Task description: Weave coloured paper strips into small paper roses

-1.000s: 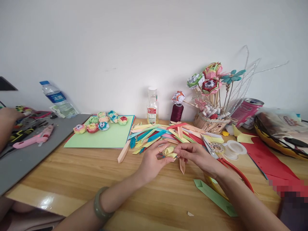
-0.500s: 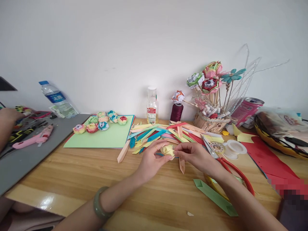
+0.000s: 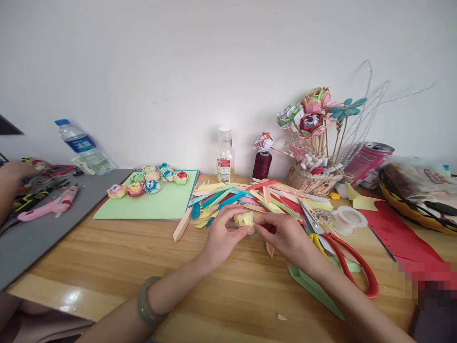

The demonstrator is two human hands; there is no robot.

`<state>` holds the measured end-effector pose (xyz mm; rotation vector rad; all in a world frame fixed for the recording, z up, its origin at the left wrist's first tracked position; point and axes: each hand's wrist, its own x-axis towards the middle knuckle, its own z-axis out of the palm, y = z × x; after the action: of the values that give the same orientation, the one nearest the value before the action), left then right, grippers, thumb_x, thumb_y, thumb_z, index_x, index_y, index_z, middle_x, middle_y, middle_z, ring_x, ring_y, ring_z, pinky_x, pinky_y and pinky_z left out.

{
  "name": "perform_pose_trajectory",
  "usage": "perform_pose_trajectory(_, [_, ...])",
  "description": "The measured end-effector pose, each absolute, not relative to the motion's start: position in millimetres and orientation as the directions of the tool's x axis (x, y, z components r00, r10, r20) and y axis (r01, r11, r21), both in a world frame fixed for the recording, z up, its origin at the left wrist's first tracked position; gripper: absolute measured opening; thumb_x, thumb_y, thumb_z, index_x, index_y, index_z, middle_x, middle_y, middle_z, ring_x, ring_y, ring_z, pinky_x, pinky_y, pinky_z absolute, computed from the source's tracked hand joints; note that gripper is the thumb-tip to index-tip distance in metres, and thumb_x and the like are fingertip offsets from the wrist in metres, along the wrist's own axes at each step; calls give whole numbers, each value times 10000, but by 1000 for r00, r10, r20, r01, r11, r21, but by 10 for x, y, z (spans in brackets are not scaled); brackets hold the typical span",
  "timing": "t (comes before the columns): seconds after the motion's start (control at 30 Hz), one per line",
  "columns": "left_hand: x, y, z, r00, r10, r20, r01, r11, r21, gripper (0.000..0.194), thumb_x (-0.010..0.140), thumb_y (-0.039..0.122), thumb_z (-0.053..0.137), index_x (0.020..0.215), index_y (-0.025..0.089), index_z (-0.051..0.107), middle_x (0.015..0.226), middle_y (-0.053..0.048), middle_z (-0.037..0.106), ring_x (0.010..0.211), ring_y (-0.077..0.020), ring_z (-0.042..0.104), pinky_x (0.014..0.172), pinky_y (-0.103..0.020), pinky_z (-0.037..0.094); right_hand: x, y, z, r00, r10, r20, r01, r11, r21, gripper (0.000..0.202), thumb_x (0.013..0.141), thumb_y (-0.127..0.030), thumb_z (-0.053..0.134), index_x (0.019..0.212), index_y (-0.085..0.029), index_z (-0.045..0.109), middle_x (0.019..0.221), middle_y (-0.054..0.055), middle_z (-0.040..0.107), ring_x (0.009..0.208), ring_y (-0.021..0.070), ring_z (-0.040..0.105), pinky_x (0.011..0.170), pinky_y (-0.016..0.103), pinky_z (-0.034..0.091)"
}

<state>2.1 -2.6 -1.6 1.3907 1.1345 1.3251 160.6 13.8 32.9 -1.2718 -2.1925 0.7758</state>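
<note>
Between my hands is a small pale yellow folded-paper flower (image 3: 244,219). My left hand (image 3: 223,233) grips it from the left, thumb in front and fingers behind. The fingertips of my right hand (image 3: 282,232) pinch the flower's right edge; exactly which fold they hold is too small to tell. Just behind lies a heap of folded paper strips (image 3: 228,197) in several colours. A green folded strip (image 3: 314,290) is partly covered by my right forearm. Red-handled scissors (image 3: 357,267) lie to the right of that arm.
Finished paper flowers (image 3: 152,186) sit on a green sheet (image 3: 143,209) at left. Along the wall stand a glass bottle (image 3: 224,157), a purple thread spool (image 3: 262,165) and a flower basket (image 3: 314,183). Another person's hand (image 3: 14,174) is at far left, near a pink glue gun (image 3: 52,205).
Both hands have shifted slightly left with the yellow flower, which has turned a little. My right forearm has moved left, uncovering more of the scissors and covering more of the green strip.
</note>
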Motion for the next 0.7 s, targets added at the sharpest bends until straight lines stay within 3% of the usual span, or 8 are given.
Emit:
perform_pose_trajectory(0.27, [15,-24,-29,30,968,247,35,-248,968,266,691,233,657,952,208,611,1111,-78,522,1089,-218,504,847,-366,489,1662,215,329,-458,888,32,495,285,-821,201,764,-314,520,696,-161,630,644,17,609,581,139,515,533,240,376])
perform_pose_trajectory(0.47, [10,-27,25,86,964,253,-7,-253,967,228,721,218,627,946,188,615,1083,-88,557,1081,-212,516,884,-366,461,1708,249,317,-533,837,-123,364,96,-927,291,752,-439,574,710,-152,600,473,-29,542,455,105,484,468,228,327])
perform_pose_trajectory(0.7, [10,-35,19,100,957,274,-13,-274,962,215,725,233,627,937,195,615,1089,-80,563,1102,-215,503,898,-367,450,1708,251,308,-569,811,-137,273,29,-962,352,689,-504,628,657,-160,563,432,-40,541,420,100,501,457,231,335])
